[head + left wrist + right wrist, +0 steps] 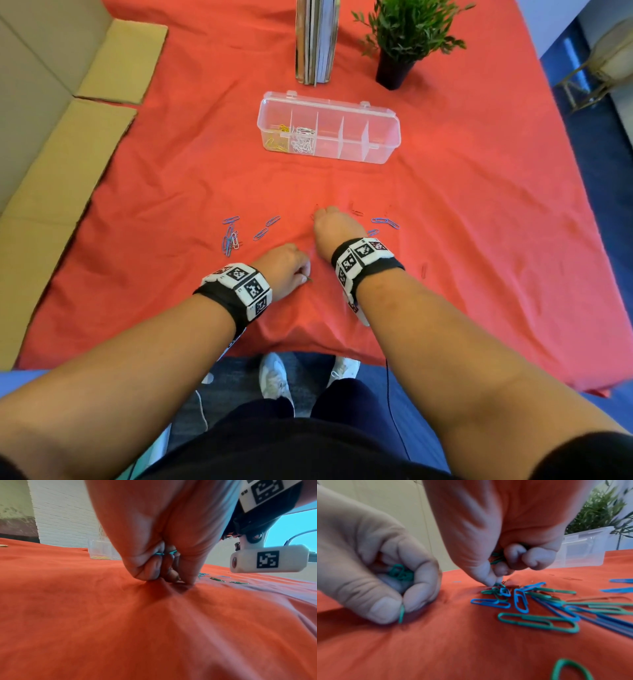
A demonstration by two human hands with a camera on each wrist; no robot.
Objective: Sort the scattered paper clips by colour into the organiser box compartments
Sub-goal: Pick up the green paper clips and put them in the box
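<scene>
My left hand point(304, 274) rests low on the red cloth. It holds a bunch of green paper clips point(400, 573) in its curled fingers and pinches one more green clip point(401, 614) between thumb and forefinger. My right hand point(320, 215) is just beyond it, with green clips point(497, 558) tucked in its curled fingers. Its thumb and forefinger tips pinch at a green clip point(496, 585) in a mixed pile of blue and green clips point(539, 601). The clear organiser box point(383, 137) stands open further back, with yellow clips point(277, 140) and white clips point(303, 138) in its left compartments.
More blue clips lie left point(231, 236) and right point(385, 222) of my hands. Upright books point(317, 41) and a potted plant point(404, 37) stand behind the box. Cardboard flaps point(68, 147) lie along the left edge. The cloth point(479, 205) is wrinkled near my hands.
</scene>
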